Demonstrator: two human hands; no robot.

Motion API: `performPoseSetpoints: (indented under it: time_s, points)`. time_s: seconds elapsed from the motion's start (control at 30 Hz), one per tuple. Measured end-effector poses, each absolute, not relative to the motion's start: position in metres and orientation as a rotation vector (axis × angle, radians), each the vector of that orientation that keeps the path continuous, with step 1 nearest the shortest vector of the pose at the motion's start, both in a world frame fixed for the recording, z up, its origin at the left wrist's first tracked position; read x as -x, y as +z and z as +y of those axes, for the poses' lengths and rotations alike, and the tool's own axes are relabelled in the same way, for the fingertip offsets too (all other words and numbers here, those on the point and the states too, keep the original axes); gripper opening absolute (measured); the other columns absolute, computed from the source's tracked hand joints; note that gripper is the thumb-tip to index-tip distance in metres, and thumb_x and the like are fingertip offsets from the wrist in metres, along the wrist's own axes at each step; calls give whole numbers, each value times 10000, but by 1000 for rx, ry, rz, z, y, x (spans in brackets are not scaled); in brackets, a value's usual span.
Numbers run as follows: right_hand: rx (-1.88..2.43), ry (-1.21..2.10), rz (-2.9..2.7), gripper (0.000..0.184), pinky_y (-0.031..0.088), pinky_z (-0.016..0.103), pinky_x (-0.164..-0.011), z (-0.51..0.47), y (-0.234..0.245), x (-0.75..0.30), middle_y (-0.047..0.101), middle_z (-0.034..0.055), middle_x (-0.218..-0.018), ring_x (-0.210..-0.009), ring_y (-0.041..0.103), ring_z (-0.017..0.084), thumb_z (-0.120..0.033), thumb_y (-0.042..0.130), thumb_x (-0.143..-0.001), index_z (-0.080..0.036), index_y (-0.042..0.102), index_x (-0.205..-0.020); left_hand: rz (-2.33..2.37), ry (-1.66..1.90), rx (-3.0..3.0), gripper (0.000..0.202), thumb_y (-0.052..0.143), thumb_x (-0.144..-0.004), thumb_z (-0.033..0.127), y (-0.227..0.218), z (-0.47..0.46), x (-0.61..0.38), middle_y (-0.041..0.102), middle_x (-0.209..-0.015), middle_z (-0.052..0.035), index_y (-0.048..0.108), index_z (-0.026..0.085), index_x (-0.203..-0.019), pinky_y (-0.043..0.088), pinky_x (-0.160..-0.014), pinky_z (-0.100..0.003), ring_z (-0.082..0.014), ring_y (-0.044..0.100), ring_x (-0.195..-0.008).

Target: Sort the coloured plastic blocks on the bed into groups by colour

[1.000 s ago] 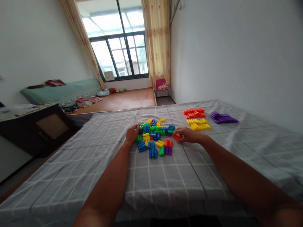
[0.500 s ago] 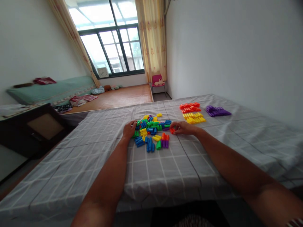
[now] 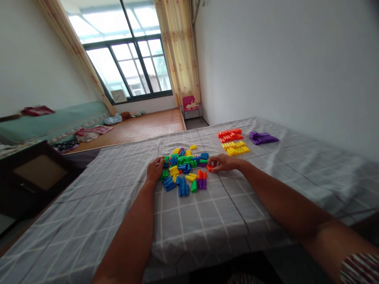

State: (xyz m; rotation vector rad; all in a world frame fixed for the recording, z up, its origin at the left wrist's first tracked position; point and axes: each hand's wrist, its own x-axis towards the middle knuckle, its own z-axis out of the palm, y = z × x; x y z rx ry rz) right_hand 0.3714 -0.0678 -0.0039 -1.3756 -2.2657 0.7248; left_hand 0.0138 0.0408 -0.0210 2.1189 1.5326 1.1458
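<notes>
Many coloured blocks [image 3: 186,159] lie heaped — the right hand [image 3: 214,162] pinches an orange block [image 3: 209,168], the left hand [image 3: 155,169] is at their edge — its grip unclear.

A grey cloth [image 3: 204,221] with pale and dark checks covers the broad surface, wrinkling in places and hanging over its six o'clock edge. Near the middle of it lies a loose, mixed heap [image 3: 187,161] of green, blue, yellow, red and purple plastic pieces. One yellow piece [image 3: 193,147] lies at the heap's one o'clock fringe, blue pieces [image 3: 182,187] at six, and an orange-and-purple cluster [image 3: 201,180] at about five. Well off towards two o'clock sit orange rows [image 3: 230,135], with yellow rows [image 3: 236,148] just beside them at five o'clock and a purple group [image 3: 263,137] at three.
</notes>
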Motion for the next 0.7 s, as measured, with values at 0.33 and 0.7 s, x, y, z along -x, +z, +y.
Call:
performPoseSetpoints:
  time_s: [0.33, 0.7]
  points:
    - [1338, 806, -2142, 476, 504, 275, -776, -37, 53, -416, 714, 87, -1035, -928, 643, 189, -501, 709, -752, -150, 693, -1073, 1527, 1103, -2127, 349, 452, -887, 362, -24, 41, -17, 750, -1025, -45, 720, 225, -1065, 541, -852, -305, -204, 683, -962]
    - [2090, -66, -2129, 255, 460, 280, -808, 56, 15, -476, 727, 56, -1014, -1010, 592, 232, -288, 693, -752, -227, 744, -994, 1535, 1093, -2145, 350, 446, -899, 338, -28, 45, -16, 740, -1063, -49, 720, 216, -1078, 538, -854, -299, -205, 669, -981]
